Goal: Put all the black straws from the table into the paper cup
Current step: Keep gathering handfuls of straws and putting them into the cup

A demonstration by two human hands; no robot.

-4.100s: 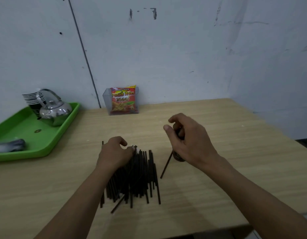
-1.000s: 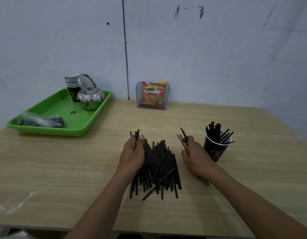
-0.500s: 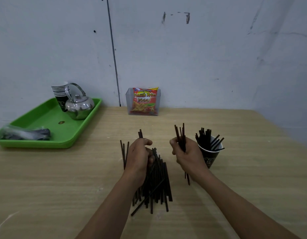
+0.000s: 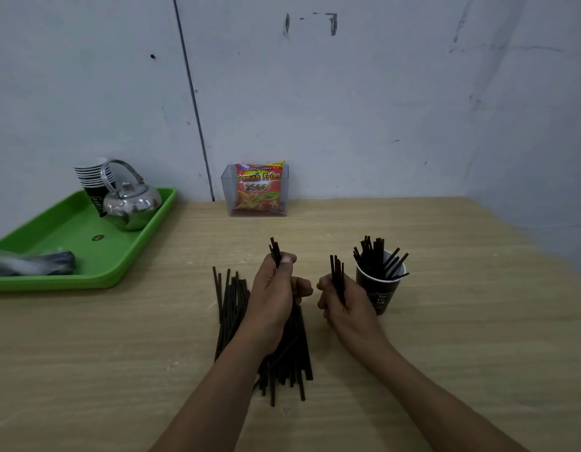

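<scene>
A pile of black straws [image 4: 232,301] lies on the wooden table [image 4: 445,337], partly under my left arm. My left hand [image 4: 276,295] grips a few straws, whose tips stick up above the thumb. Beside it, my right hand [image 4: 343,303] holds another small bunch of straws upright. Just right of that hand stands the dark paper cup [image 4: 380,288], with several straws leaning in it.
A green tray [image 4: 70,243] at the back left carries a metal kettle [image 4: 131,200], a stack of cups [image 4: 91,181] and a plastic-wrapped bundle [image 4: 28,264]. A clear box with a snack bag [image 4: 258,190] stands against the wall.
Both hands have lifted small bunches of straws off the pile. The right hand's bunch has come closer to the cup. The camera view has shifted a little.
</scene>
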